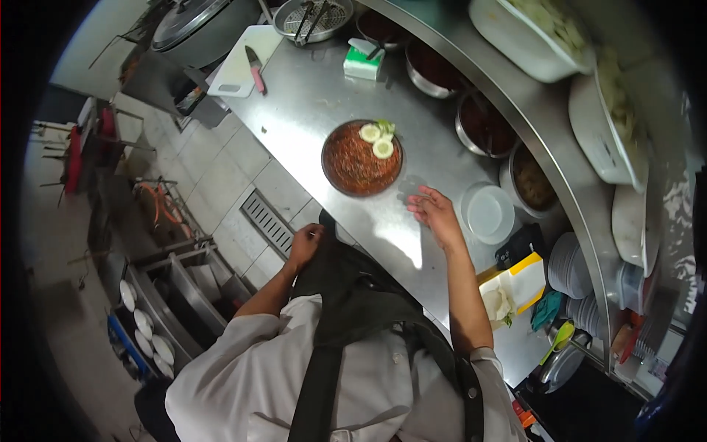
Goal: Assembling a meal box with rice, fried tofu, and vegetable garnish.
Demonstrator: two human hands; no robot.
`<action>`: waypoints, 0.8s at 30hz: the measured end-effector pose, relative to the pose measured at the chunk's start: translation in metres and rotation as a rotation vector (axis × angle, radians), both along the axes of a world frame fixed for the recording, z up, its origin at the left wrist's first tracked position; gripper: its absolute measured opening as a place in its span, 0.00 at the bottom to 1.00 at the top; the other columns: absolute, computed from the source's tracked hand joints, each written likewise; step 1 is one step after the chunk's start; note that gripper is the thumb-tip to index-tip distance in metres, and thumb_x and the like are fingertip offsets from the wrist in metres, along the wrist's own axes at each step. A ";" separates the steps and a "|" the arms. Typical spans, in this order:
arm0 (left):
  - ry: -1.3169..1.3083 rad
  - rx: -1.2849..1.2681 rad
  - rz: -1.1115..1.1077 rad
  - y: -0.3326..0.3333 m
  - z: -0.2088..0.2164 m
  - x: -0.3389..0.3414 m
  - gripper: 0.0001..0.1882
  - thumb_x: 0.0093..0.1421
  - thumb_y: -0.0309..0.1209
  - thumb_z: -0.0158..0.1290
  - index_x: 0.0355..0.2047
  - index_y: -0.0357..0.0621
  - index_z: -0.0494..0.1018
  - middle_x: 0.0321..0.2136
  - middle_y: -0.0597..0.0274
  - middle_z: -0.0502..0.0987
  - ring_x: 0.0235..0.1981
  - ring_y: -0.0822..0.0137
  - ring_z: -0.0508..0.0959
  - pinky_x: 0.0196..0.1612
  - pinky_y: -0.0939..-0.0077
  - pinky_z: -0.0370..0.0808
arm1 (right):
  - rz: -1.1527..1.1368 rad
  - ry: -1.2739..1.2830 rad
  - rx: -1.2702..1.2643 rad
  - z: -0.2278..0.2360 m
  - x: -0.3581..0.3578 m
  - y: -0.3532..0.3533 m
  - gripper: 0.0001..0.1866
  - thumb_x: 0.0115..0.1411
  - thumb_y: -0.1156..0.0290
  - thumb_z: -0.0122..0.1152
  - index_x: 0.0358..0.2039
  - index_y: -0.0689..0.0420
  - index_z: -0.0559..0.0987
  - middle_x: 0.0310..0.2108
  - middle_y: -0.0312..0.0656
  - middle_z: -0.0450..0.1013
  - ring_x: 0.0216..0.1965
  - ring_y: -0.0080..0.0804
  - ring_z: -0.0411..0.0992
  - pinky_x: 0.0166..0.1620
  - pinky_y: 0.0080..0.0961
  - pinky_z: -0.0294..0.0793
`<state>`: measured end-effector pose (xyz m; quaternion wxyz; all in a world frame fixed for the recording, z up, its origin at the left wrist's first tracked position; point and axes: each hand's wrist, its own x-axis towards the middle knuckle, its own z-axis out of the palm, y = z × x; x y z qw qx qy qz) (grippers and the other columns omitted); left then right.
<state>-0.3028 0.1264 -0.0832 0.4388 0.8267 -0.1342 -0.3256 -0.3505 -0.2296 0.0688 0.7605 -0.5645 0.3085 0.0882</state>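
A round dark plate [329, 179] on the steel worktop is filled with reddish-brown food. Pale round slices [376, 136] and a bit of green leaf lie at its far right side. My right hand [436, 213] hovers over the worktop, right of and nearer than the plate, its fingers apart and nothing held. Beyond that hand stands a translucent round tub [487, 213]. Beside the dark apron [335, 272], past the worktop's near edge, my left hand [306, 243] is closed with curled fingers. Whatever it may hold is hidden.
A white cutting board [239, 66] with a pink-handled knife [255, 70] lies far left. Several metal bowls [434, 90] of food line the back, below a steel shelf [541, 136] with white trays [530, 44]. Stacked plates [568, 267] and a yellow-edged box [526, 283] stand at right.
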 end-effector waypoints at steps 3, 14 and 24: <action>0.021 -0.071 0.444 -0.008 0.031 0.076 0.15 0.64 0.32 0.49 0.45 0.34 0.72 0.33 0.57 0.78 0.35 0.70 0.77 0.40 0.77 0.74 | -0.184 0.161 0.056 -0.035 0.043 0.027 0.26 0.63 0.67 0.49 0.60 0.60 0.58 0.47 0.45 0.70 0.39 0.31 0.74 0.42 0.23 0.72; -0.198 -0.284 -0.130 -0.117 0.039 0.250 0.31 0.65 0.44 0.45 0.61 0.36 0.55 0.51 0.48 0.70 0.56 0.61 0.67 0.59 0.67 0.62 | -0.374 0.091 0.072 -0.037 0.078 0.102 0.32 0.62 0.63 0.56 0.61 0.56 0.54 0.53 0.48 0.66 0.50 0.38 0.70 0.51 0.32 0.70; 0.004 -0.055 0.353 0.168 0.024 0.176 0.22 0.60 0.42 0.52 0.48 0.39 0.71 0.39 0.52 0.78 0.41 0.60 0.78 0.46 0.68 0.73 | 0.078 -0.286 -1.005 0.025 0.180 0.113 0.17 0.57 0.78 0.48 0.48 0.65 0.71 0.44 0.50 0.70 0.42 0.40 0.71 0.45 0.31 0.71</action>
